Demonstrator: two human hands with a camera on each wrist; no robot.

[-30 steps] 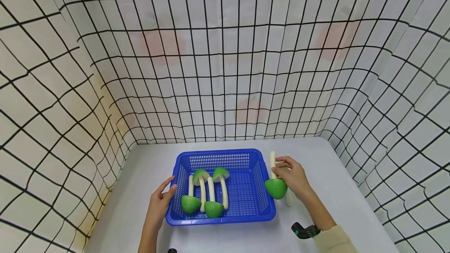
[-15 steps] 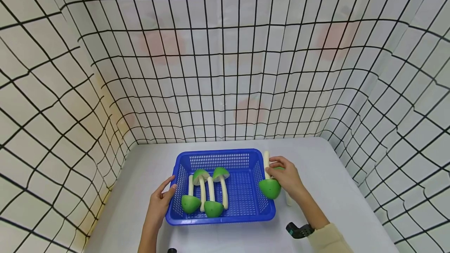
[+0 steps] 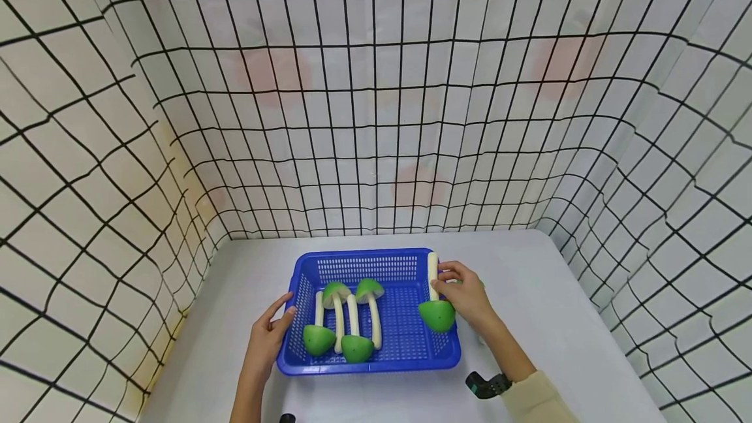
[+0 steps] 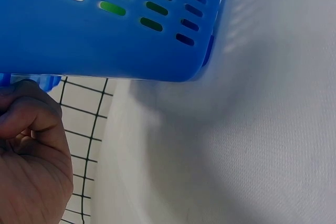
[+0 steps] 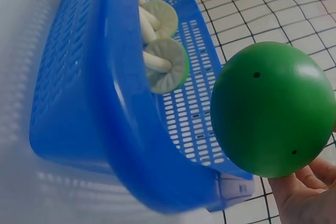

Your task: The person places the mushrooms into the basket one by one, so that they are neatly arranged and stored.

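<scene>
A toy mushroom with a green cap (image 3: 437, 316) and a pale stem is pinched at the stem by my right hand (image 3: 466, 296), above the right end of the blue plastic basket (image 3: 376, 369). Seen from the right wrist, its round cap (image 5: 273, 109) hides part of that hand. Several more toy mushrooms (image 3: 357, 348) lie side by side in the basket's left half, caps alternating front and back. My left hand (image 3: 267, 341) holds the basket's left rim, its fingers curled at the edge (image 4: 31, 114) in the left wrist view.
Behind my right forearm, another mushroom on the white table (image 3: 546, 318) is almost wholly hidden. White walls with black netting (image 3: 376, 149) close in the back and both sides. A black wrist device (image 3: 487, 385) sits at my right sleeve.
My right hand has moved left with the mushroom, from outside the basket's right rim to over its inside. The left hand and the basket have stayed put.
</scene>
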